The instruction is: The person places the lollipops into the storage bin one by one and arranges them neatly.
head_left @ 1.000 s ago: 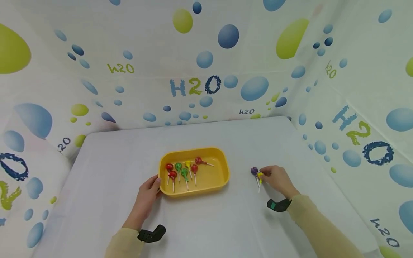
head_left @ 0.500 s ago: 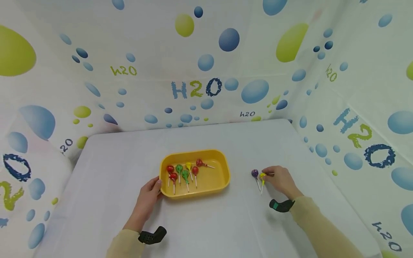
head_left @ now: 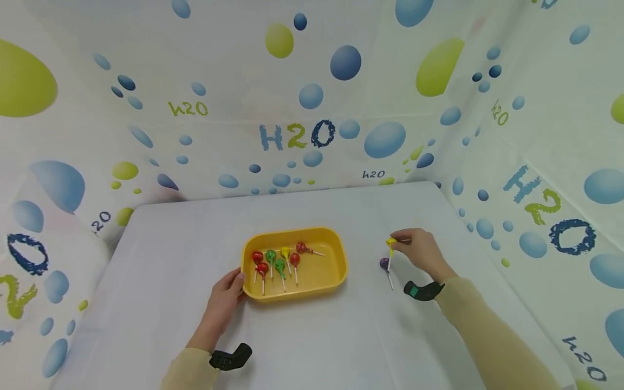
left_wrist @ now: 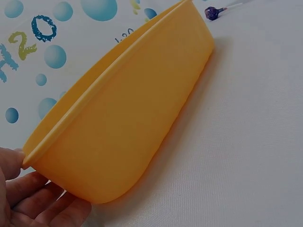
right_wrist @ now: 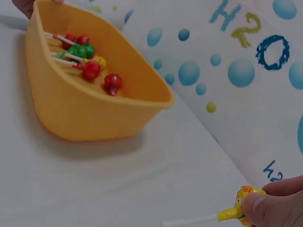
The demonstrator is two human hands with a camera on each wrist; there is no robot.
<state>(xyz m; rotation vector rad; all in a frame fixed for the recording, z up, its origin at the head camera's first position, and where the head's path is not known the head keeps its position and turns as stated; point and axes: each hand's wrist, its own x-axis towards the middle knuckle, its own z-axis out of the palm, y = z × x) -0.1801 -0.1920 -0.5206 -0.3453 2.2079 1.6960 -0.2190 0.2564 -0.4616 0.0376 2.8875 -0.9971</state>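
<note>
My left hand holds the left end of a yellow plastic tray. In the left wrist view its thumb lies at the rim and the fingers rest against the outer wall below. Right of the tray, my right hand pinches a yellow lollipop by its wrapped head, raised off the table, its white stick pointing down in the head view. A purple lollipop lies on the table close by, partly behind that stick.
Several red, green and yellow lollipops lie in the tray, mostly toward its left, among them a red lollipop lying sideways. The table has a white cover. Patterned white curtains surround its back and sides.
My right hand has lifted the yellow lollipop from beside the purple one and moved it away from me, slightly left. My left hand stays at the tray.
</note>
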